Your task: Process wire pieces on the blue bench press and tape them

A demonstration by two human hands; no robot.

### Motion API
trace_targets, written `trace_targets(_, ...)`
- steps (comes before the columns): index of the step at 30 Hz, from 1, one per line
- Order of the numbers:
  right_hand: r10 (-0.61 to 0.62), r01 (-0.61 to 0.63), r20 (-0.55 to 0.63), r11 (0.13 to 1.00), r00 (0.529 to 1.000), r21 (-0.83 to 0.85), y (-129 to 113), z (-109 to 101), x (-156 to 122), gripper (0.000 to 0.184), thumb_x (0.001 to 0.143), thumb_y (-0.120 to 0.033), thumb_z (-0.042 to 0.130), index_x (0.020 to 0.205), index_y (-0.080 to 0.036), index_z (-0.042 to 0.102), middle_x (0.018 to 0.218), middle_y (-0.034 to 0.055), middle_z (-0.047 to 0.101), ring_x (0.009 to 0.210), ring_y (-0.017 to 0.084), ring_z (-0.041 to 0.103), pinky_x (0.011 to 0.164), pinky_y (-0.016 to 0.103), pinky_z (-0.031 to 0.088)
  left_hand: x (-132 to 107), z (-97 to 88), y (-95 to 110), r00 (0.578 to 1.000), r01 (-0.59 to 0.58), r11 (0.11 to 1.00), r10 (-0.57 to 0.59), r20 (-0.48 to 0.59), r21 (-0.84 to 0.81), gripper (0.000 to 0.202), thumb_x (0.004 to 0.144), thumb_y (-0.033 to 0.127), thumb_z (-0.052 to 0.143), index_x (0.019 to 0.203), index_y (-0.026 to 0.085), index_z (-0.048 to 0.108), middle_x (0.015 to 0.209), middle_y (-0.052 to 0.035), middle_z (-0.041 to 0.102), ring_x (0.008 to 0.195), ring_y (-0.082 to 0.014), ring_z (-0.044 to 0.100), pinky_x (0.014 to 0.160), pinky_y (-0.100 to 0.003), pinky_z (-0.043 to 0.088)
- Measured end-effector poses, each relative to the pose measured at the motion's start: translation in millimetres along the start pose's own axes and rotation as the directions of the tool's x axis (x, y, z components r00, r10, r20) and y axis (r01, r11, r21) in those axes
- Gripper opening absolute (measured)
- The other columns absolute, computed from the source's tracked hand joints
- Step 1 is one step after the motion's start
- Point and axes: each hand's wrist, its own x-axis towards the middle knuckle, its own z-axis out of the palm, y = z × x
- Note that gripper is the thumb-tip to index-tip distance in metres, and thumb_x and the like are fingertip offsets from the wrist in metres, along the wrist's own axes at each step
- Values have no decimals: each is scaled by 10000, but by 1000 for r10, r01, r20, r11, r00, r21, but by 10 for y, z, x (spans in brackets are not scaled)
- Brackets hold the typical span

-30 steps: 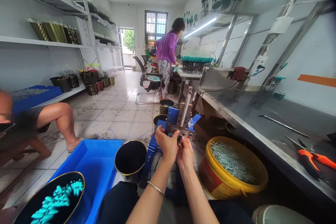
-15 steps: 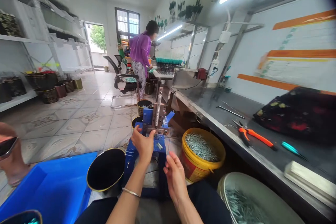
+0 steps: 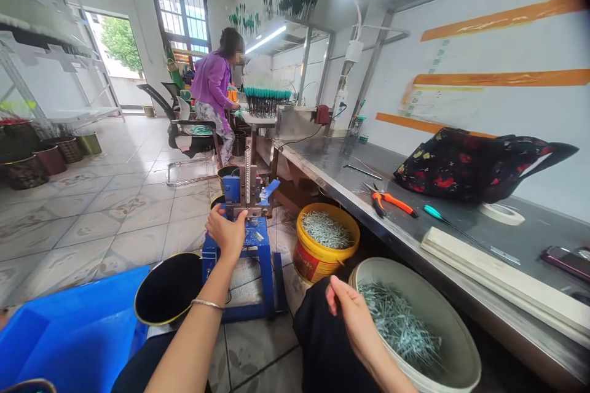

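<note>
My left hand (image 3: 225, 230) rests at the left front of a blue machine (image 3: 258, 236) with an upright metal spring or screw. Its fingers curl round the left side of the metal block, and the thumb lies against the block's front. Whether a small part sits under those fingers is hidden. Above my right knee is my right hand (image 3: 348, 307), fingers loosely bent, with nothing seen in them. It is beside a whitish bucket (image 3: 421, 276) holding many thin metal pins (image 3: 401, 328). Beyond the knee stands a yellow bucket (image 3: 313, 258) with more metal pins (image 3: 325, 228).
On the left are a blue tray (image 3: 78, 331) and a black bin (image 3: 168, 288). The metal bench (image 3: 322, 163) at right bears orange-handled pliers (image 3: 391, 202), a teal-handled tool (image 3: 436, 214), a white bar (image 3: 502, 279) and dark floral cloth (image 3: 461, 166). Another person (image 3: 214, 86) stands farther back.
My right hand has moved from the machine's front right, back and right toward the whitish bucket. My left hand stays at the machine. The view has turned to the right.
</note>
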Motion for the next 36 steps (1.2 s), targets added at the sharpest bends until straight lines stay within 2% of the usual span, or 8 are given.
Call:
trace_targets(3,2,-4,88,999,996,33,14,293,186,325,652,-458,651,564,-158,561,457,-32,460,413,73,340,418,203,243,-7,-27,28,1000,5,1000,-5,4,2,607,613,382,701,1107,197,400,1051,-64,518,1066,-275,420,918,-439,310)
trace_targets(6,-50,46,25,988,998,146,-5,687,512,275,555,-365,723,691,-169,587,512,-51,493,421,67,360,398,185,255,-17,-31,36,999,41,999,-41,-1,-3,611,603,411,700,1089,194,400,1036,-65,516,1063,-284,429,922,-447,304)
trace_targets(9,-93,105,-58,966,994,238,-64,1052,864,288,520,-291,723,752,-173,599,553,-56,511,467,76,415,411,180,309,-27,-11,16,994,112,993,-112,-9,-21,619,589,445,699,1060,183,394,977,-71,519,1035,-292,460,911,-466,306)
trace_targets(13,-136,150,-70,949,988,277,-103,1351,1177,283,523,-238,711,780,-172,612,602,-47,544,536,82,459,473,183,361,-33,22,-16,984,176,983,-176,-5,-60,616,582,461,696,1046,197,388,947,-64,533,1028,-307,471,870,-466,337)
trace_targets(20,-93,87,11,960,996,268,-28,1466,1374,261,501,-271,729,711,-149,633,664,-2,616,554,96,501,492,200,357,-61,43,-17,975,220,969,-220,13,-109,636,593,446,695,1078,194,369,943,-52,566,1008,-303,476,851,-448,346)
trace_targets(26,-74,63,33,964,997,258,38,1507,1425,238,502,-287,731,670,-152,630,653,-4,615,559,101,498,516,210,361,-85,56,-6,966,259,955,-259,17,-143,650,596,426,703,1090,206,344,909,-28,583,997,-284,488,837,-432,346)
trace_targets(36,-90,72,60,965,994,254,121,1511,1459,220,563,-285,707,713,-165,600,667,-26,585,577,91,474,557,209,348,-137,116,18,953,287,934,-300,-30,-212,652,604,368,718,1101,199,331,818,4,587,906,-237,540,803,-395,365)
